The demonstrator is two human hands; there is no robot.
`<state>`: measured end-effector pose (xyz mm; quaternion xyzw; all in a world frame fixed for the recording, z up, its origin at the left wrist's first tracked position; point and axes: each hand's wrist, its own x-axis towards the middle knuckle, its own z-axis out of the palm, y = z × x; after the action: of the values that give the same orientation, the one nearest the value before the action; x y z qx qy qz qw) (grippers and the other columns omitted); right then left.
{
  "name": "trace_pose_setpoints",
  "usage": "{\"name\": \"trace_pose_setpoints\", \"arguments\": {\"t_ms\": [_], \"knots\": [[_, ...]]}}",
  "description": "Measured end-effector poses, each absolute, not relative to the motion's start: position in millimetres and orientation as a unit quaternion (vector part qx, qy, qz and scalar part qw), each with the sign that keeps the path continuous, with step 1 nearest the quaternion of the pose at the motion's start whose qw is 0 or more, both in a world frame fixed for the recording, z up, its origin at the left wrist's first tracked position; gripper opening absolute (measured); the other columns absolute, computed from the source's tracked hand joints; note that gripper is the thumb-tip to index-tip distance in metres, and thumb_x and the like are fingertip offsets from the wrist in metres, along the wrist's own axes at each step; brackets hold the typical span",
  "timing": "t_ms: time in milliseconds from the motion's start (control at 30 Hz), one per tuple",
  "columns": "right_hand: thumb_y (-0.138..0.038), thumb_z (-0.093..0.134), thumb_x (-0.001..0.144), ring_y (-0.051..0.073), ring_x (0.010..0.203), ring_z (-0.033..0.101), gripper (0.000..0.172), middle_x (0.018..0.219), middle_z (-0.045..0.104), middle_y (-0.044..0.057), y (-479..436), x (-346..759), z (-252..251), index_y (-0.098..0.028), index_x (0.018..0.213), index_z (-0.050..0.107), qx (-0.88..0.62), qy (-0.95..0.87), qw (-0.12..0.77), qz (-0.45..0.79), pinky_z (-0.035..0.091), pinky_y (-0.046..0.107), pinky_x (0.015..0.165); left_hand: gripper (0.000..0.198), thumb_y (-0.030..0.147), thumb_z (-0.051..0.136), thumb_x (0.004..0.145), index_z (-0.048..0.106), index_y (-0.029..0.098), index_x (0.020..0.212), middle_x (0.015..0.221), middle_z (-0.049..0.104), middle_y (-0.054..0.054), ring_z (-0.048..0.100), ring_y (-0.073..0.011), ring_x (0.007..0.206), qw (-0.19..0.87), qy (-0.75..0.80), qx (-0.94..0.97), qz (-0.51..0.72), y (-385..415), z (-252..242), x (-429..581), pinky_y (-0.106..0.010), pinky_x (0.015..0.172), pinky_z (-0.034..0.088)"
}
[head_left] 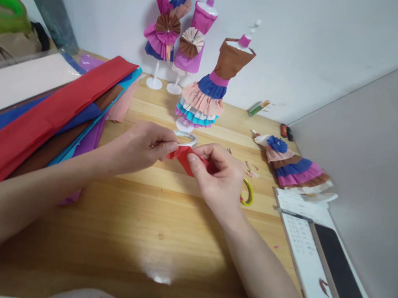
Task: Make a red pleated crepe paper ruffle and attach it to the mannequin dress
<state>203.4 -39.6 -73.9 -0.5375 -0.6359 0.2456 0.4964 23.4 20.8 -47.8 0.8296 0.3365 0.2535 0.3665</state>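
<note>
From where I'm standing, the left hand (139, 148) is pinching one end of a red strip (184, 158) between thumb and fingers, and the right hand (222, 179) is clamping the other part the same way. The strip is being held at the middle of the frame, above the table (155, 223); its long axis is running left to right, sloping gently down toward the right hand, its right end partly hidden by the fingers. Just behind it, a white ring (193, 141) is showing, while a yellow loop (252, 193) is lying right of the right hand. Farther out, a brown-topped doll (233, 62) is standing at upper centre, two more dressed dolls (165, 32) to its left. A striped dress (297, 169) is lying at right, and a long red sheet (45, 124) is stretching diagonally across the left, over other coloured sheets (89, 137).
</note>
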Motion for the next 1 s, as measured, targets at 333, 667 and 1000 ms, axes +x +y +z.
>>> {"name": "trace_pose_setpoints", "arguments": {"t_ms": [333,667,1000], "knots": [[-0.025,0.063,0.081,0.012,0.055,0.050,0.011,0.063,0.061,-0.001,-39.3,202.1,-72.7,-0.019,0.072,0.062,-0.533,-0.646,0.487,0.248,0.040,0.026,0.053,0.026,0.023,0.048,0.086,0.054,0.016,0.063,0.052,0.048,0.004,0.042,-0.0082,0.050,0.275,0.318,0.862,0.284,21.5,-54.2,23.2,-0.022,0.051,0.029],[-0.027,0.063,0.081,0.012,0.052,0.049,0.014,0.060,0.059,-0.001,-37.6,203.8,-77.6,-0.021,0.071,0.056,-0.564,-0.624,0.484,0.242,0.039,0.026,0.052,0.024,0.023,0.047,0.086,0.055,0.017,0.063,0.051,0.047,0.005,0.040,-0.0084,0.050,0.271,0.326,0.861,0.280,19.5,-49.4,22.8,-0.022,0.051,0.029],[-0.027,0.065,0.077,0.010,0.051,0.044,0.016,0.058,0.055,-0.003,-33.0,205.9,-75.1,-0.020,0.069,0.053,-0.562,-0.621,0.485,0.252,0.035,0.025,0.049,0.023,0.021,0.048,0.086,0.055,0.017,0.064,0.053,0.045,0.005,0.040,-0.0094,0.052,0.267,0.316,0.872,0.262,17.9,-47.5,22.8,-0.023,0.053,0.029]]}}
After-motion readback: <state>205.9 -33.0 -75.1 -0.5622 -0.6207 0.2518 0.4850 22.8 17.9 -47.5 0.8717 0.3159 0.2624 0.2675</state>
